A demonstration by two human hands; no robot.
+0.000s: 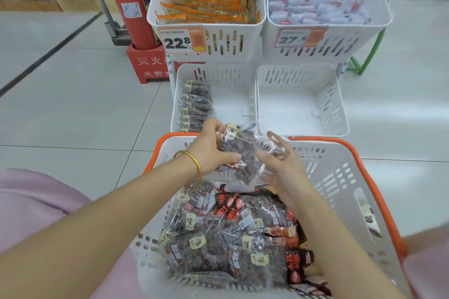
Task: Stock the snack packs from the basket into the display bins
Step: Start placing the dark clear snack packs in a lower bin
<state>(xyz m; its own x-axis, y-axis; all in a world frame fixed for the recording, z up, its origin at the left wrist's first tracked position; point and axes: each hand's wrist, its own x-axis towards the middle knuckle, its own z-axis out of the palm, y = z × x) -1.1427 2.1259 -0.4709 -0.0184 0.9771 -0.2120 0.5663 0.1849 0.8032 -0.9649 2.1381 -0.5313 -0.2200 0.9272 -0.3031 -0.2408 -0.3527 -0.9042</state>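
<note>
- Pale tiled floor (73,104) is spreading out on every side, with a dark line running across it at the far left.
- A red fire extinguisher (128,7) is standing in its red stand (148,65), just beside the rack's left side.
- Two upper bins are sitting side by side: the orange-pack bin (243,48) and the pale-pack bin (340,48), both full.
- Below them, the lower left bin (228,75) is holding one row of packs (194,107) along its left wall, with bare bottom to the right.
- The lower right bin (298,75) is showing only its white bottom.
- The basket (340,177) is resting against the lower bins' front edge, with loose packs (218,238) piling inside.
- The left hand (209,148) and right hand (281,165) are both gripping a clear snack pack (243,155), fingers curling round its sides, above the basket's far rim.
</note>
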